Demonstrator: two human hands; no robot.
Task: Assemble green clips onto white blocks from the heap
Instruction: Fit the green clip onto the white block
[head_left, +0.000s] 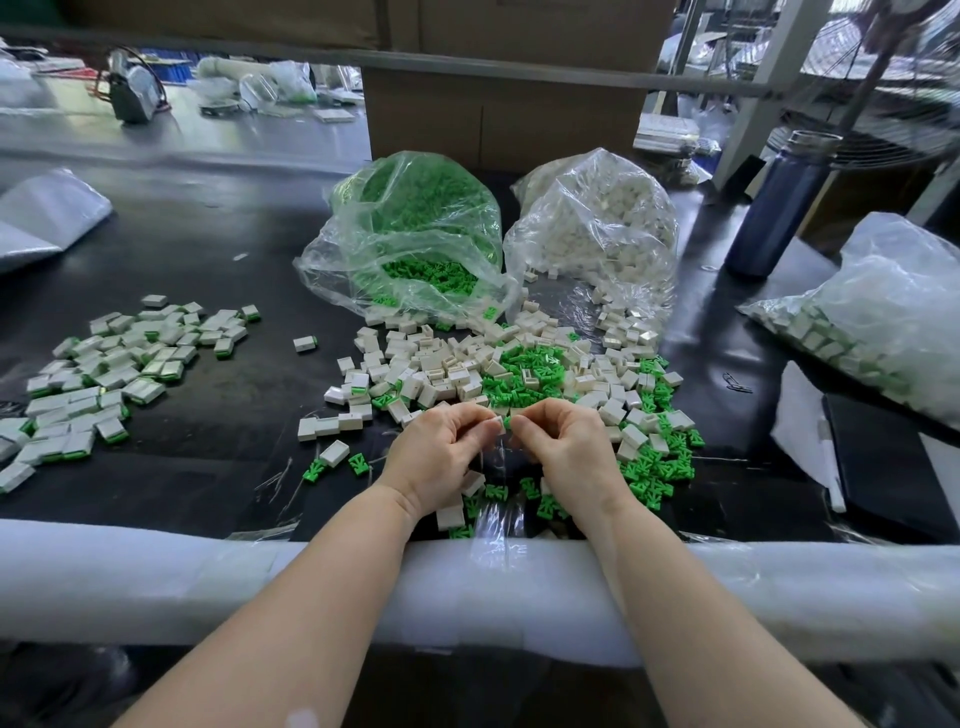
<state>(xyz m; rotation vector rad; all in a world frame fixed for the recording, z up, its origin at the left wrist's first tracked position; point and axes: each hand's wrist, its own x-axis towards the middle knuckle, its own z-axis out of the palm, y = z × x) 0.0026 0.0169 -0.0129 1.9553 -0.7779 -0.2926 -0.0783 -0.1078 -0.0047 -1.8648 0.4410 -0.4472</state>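
A: Hands are positioned together over the near edge of the heap (524, 374). What is held by the left hand (439, 449)?

B: A white block (496, 422) is pinched between the curled thumb and fingers (470, 415) of the left hand, just above the black desk (218, 260).

A: And the right hand (563, 441)?

B: A green clip (507, 423) is pinched at its fingertips, with the other fingers curled in. The clip is held against the end of the white block; whether it is seated cannot be told, as both parts are mostly covered.

A: Where is the loose stock located?

B: The mixed heap of white blocks and green clips is spread directly beyond and to the right of the hands. Behind it, two clear plastic bags are laid open: the bag of green clips (410, 228) at left, the bag of white blocks (597, 228) at right, side by side.

A: Where are finished parts placed?

B: A pile of assembled blocks (104, 374), white with green edges, is laid at the left of the desk, well apart from the heap. A further filled bag (872, 312) is seen at the far right, with a dark blue bottle (779, 202) standing behind it.

A: What is found at the near edge?

B: A white foam pad (182, 571) is wrapped along the desk edge, and both forearms are rested across it.
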